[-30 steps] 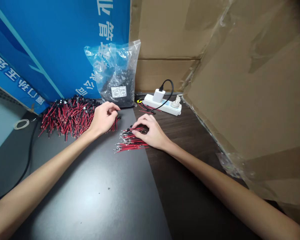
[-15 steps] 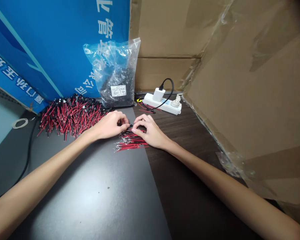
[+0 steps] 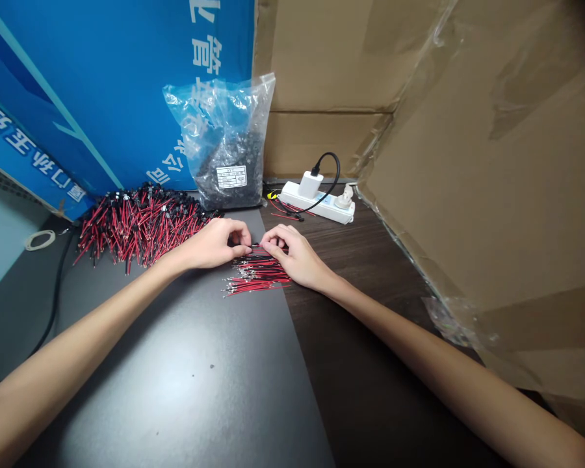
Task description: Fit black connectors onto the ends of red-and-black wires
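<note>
My left hand (image 3: pixel 218 243) and my right hand (image 3: pixel 292 255) meet fingertip to fingertip above a small bunch of red and black wires (image 3: pixel 253 275) lying on the table. Both hands are pinched on one thin red and black wire (image 3: pixel 257 247) held between them. A large heap of red and black wires with black connectors (image 3: pixel 136 223) lies just left of my left hand.
A clear plastic bag of small black parts (image 3: pixel 227 146) leans on a blue carton (image 3: pixel 102 91). A white power strip with a charger (image 3: pixel 318 200) sits at the back. Brown cardboard (image 3: pixel 492 169) walls the right side. A black cable (image 3: pixel 53 305) and a white ring (image 3: pixel 38 240) lie far left.
My left hand moved right from the big heap to meet my right hand. My right hand lifted off the small bunch, and both now pinch one wire.
</note>
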A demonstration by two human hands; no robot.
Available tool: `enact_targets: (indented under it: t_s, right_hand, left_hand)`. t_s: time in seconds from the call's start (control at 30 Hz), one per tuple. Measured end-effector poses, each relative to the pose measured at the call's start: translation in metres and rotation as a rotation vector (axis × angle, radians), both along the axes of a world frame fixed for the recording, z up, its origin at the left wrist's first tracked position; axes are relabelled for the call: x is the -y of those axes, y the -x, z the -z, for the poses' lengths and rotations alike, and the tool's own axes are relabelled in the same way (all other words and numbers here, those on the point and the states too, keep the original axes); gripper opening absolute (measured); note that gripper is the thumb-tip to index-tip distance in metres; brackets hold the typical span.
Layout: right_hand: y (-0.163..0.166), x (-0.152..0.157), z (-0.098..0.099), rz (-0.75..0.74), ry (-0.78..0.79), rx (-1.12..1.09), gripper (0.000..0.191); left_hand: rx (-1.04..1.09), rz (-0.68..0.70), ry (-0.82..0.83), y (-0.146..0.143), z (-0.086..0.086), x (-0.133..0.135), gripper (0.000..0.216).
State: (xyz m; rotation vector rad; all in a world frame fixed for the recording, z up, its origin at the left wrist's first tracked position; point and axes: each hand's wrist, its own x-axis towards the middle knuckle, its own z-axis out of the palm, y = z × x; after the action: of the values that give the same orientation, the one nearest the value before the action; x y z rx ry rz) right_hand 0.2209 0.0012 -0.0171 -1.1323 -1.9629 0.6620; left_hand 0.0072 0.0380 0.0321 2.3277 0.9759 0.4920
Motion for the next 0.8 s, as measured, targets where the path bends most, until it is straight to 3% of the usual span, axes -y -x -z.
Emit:
enact_targets:
  t_s: [0.37,0.57,0.8]
  right_hand:
    - [-0.001,-0.001,0.001,-0.030,0.032,-0.043,0.016]
    - [0.002,0.003,-0.002,-0.018,0.019,0.114,0.011]
    - [0.002,0.002,-0.003,-0.018,-0.002,0.116,0.010]
  left_hand:
    - [0.280,-0.226,-0.093,-0.009,0.011,0.005,0.005]
    - [0.457,-0.334,-0.151,-0.014,0.025,0.009,0.013]
    - [0.486,-0.433,-0.184,-0.014,0.029,0.010,0.013]
